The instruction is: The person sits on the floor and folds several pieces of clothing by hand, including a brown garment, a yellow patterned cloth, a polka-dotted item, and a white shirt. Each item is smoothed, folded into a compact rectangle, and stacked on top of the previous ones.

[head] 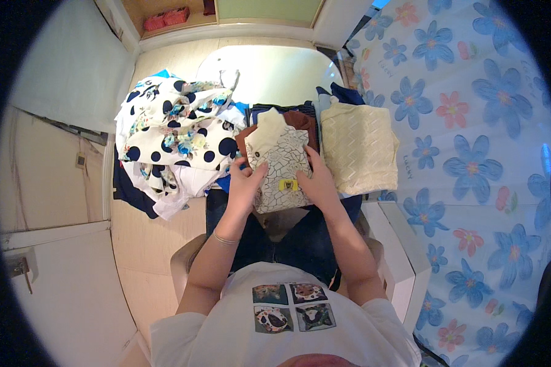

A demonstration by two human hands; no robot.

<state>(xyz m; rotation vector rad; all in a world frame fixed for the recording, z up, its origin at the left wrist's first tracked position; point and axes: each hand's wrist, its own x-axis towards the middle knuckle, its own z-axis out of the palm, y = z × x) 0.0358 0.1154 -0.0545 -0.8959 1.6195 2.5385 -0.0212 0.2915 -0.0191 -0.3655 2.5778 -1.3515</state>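
A folded white garment (282,158) with a dark crackle pattern, a cream part at its top and a yellow patch sits in front of me. My left hand (246,186) grips its left edge, thumb on top. On the opposite edge, my right hand (318,180) holds it the same way. Beneath and behind it shows a reddish-brown cloth (301,120), with dark striped fabric farther back. To the right is a cream knitted garment (360,149), folded on a stack. A loose heap of clothes, topped by a polka-dot floral fabric (179,137), lies to the left.
The clothes rest on a white table (275,69) with rounded corners. A flower-printed curtain (468,165) hangs along the right. At the left is a white door (64,284) with a metal handle. Red packages (167,18) lie in a cabinet at the back.
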